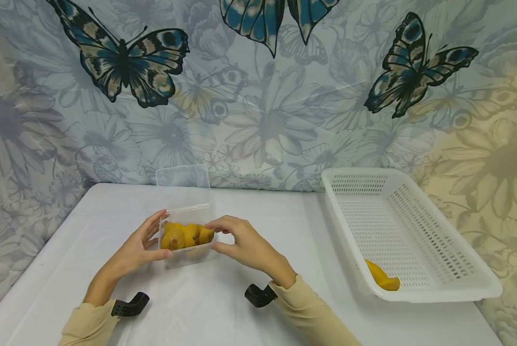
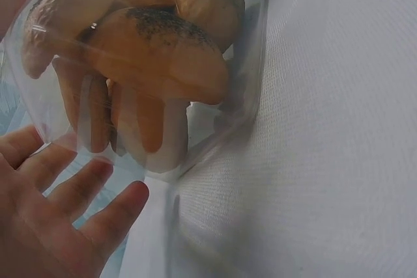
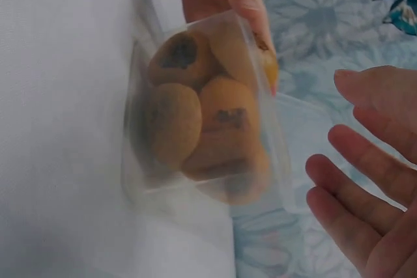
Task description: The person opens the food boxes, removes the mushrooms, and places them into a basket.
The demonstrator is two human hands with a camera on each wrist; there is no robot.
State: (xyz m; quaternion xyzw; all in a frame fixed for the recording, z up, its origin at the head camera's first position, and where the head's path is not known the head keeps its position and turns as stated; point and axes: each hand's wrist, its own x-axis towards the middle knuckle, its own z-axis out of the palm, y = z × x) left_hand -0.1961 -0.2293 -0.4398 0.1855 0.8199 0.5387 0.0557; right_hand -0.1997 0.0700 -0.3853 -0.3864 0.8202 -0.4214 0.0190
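A clear plastic box (image 1: 185, 259) with its lid (image 1: 182, 185) raised at the back stands on the white table, packed with several plump yellow-orange fruits (image 1: 173, 236) that have dark brown patches. My left hand (image 1: 135, 250) holds the box's left end, thumb at the front rim and fingers spread along the side. In the left wrist view its fingertips (image 2: 133, 193) lie right at the clear wall. At the right end, my right hand (image 1: 245, 242) hovers with relaxed fingers, holding nothing. The right wrist view shows its fingertips (image 3: 317, 164) apart from the box.
A white perforated plastic basket (image 1: 431, 293) stands on the right of the table, with a curved yellow fruit (image 1: 381, 276) in its near left corner. Behind the table (image 1: 276, 206) hangs a cloth (image 1: 267, 120) printed with butterflies and flowers.
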